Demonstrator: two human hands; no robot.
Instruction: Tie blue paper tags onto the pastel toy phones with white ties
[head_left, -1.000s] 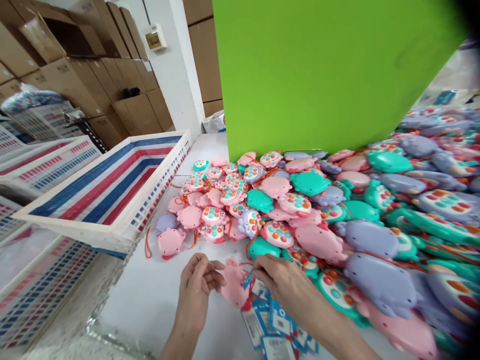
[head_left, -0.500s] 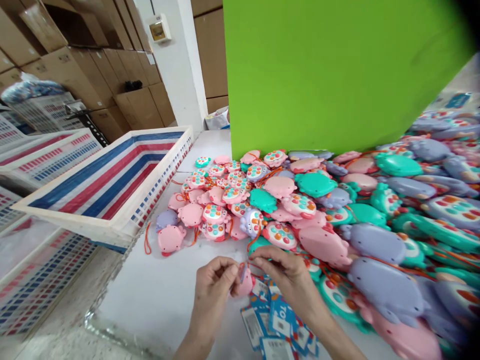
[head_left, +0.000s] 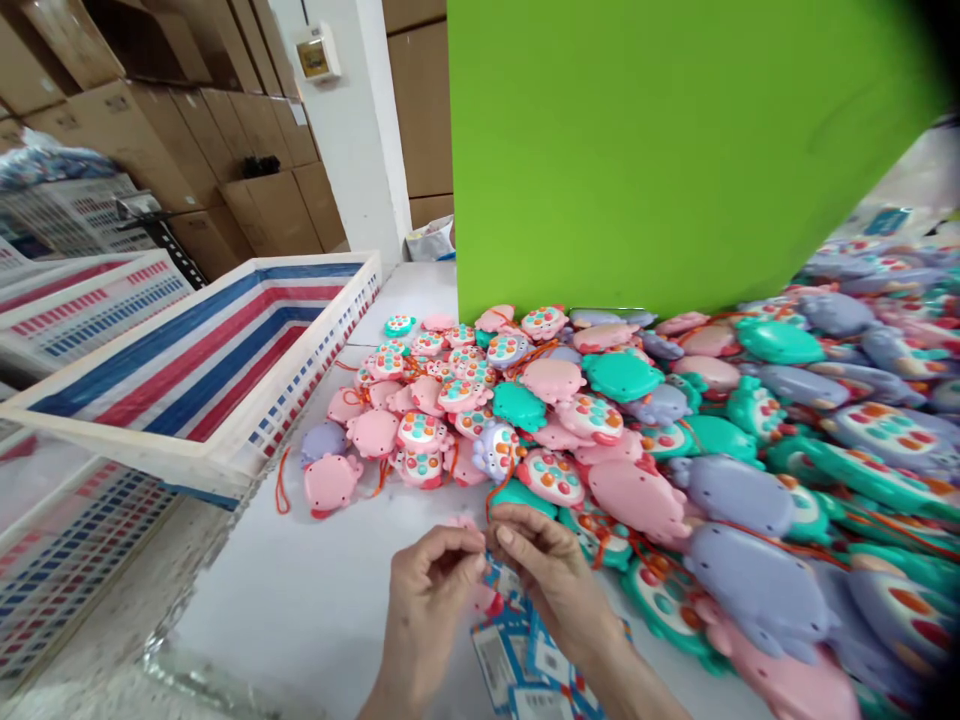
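My left hand (head_left: 431, 595) and my right hand (head_left: 551, 575) meet over the white table, thumbs and forefingers pinched together. Between the fingertips is what looks like a thin orange cord, mostly hidden by the fingers. Just below and behind them a small pink animal-shaped toy (head_left: 486, 600) shows in part; its outline is blurred. Blue and white printed cards (head_left: 495, 660) with barcodes lie in a loose pile under my right hand and wrist. Close beyond the fingertips, a lilac toy with coloured dots (head_left: 499, 450) lies with an orange cord loop hanging off it.
Pink, green and lilac toys (head_left: 630, 375) are heaped across the back and right of the table (head_left: 285, 610). A green panel (head_left: 637, 150) rises behind them. Left of the table stands a white crate (head_left: 217, 450) with a striped lining. Cardboard boxes (head_left: 172, 140) are stacked behind.
My hands have come together, and their fingertips now nearly touch. My right hand has moved left and slightly down. The pink toy beneath is less covered at its lower end. The view has shifted slightly.
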